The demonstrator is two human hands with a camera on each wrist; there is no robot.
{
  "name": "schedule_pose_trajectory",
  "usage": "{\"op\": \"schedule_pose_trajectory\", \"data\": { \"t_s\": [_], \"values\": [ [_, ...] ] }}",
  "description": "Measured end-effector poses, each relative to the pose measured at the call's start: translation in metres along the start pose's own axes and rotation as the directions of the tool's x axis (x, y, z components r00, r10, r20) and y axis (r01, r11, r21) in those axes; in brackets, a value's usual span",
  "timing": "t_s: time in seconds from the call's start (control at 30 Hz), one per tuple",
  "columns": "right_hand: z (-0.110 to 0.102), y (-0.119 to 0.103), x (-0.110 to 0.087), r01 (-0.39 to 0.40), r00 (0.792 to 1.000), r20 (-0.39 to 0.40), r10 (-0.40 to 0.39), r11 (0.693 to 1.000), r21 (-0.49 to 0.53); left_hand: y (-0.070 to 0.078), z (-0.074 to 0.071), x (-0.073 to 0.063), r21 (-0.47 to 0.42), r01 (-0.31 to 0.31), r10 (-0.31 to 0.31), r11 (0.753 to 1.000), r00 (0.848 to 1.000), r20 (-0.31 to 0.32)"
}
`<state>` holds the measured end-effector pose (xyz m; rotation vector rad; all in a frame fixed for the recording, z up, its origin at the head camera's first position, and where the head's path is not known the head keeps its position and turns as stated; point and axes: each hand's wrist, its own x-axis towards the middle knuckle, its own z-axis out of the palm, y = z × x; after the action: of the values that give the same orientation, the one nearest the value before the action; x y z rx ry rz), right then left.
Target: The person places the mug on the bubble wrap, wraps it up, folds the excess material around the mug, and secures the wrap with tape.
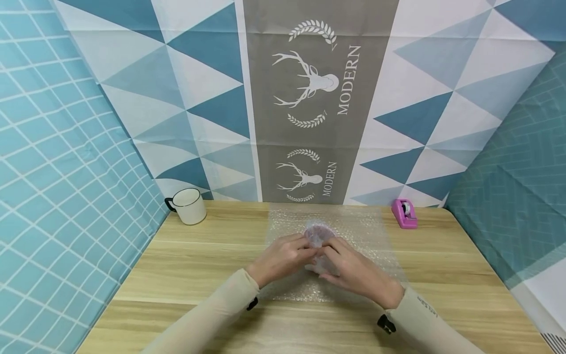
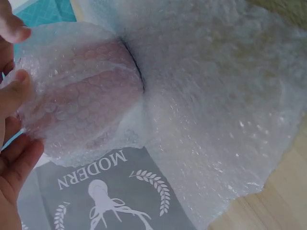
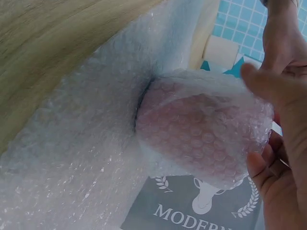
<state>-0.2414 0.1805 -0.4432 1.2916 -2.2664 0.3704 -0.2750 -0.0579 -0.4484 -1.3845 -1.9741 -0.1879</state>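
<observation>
A pinkish, roughly cylindrical thing [image 3: 192, 124] stands on the table, wrapped in bubble wrap [image 1: 371, 236]; the layers blur what it is. The rest of the bubble wrap spreads flat around its base. My left hand [image 1: 283, 255] pinches the wrap at the upper end of the bundle, its fingertips [image 2: 21, 81] on the plastic. From the other side my right hand [image 1: 353, 268] grips the same upper end, its fingers bent over the gathered edge. Both hands nearly meet there in the head view.
At the table's back left stands a white mug [image 1: 190, 206] with a dark rim and handle. A pink tape dispenser [image 1: 405, 214] sits at the back right. Patterned cloth [image 1: 212, 98] rises behind the wooden table [image 1: 199, 265], with tiled-pattern sheets on both sides.
</observation>
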Motion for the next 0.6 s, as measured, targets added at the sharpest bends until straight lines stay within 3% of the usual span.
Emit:
{"op": "schedule_pose_trajectory", "data": {
  "t_s": [0.13,0.37,0.6],
  "values": [
    [0.0007,0.0012,-0.0008,0.016,1.000,-0.013,-0.015,1.000,0.021,-0.0018,0.0002,-0.0016,0.001,-0.012,0.012,1.000,0.999,-0.035],
    [0.0007,0.0047,0.0016,0.028,0.999,-0.024,-0.027,0.999,0.029,-0.0052,0.0004,-0.0034,0.037,-0.099,0.100,0.994,0.993,-0.055],
    [0.0008,0.0058,0.0022,0.047,0.998,-0.053,-0.045,0.998,0.048,-0.0064,0.0001,-0.0035,-0.001,-0.125,0.125,0.992,0.990,-0.070]
  ]
}}
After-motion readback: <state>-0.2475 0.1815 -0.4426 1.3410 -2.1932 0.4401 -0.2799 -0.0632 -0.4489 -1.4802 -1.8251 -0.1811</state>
